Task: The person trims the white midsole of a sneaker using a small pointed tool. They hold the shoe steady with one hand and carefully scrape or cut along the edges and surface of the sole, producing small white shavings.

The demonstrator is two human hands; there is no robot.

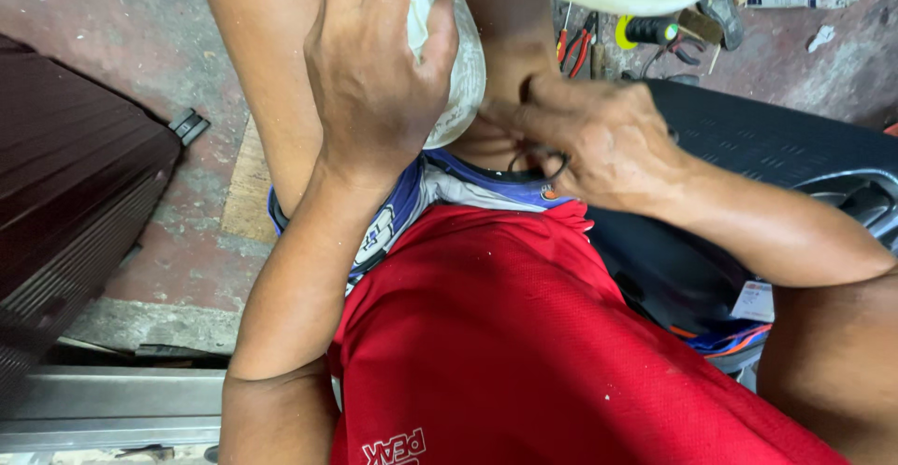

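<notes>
Translucent rounded plastic container (458, 72) sits gripped under the left hand (374, 81) fingers, while the right hand (599, 138) fingers pinch a thin black wire loop (543, 161).

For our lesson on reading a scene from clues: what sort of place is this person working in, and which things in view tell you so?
Probably a small repair workshop. Red-handled pliers and other hand tools lie on a stained, worn concrete floor, and the left hand steadies a translucent plastic housing while the right hand works below it.
</notes>
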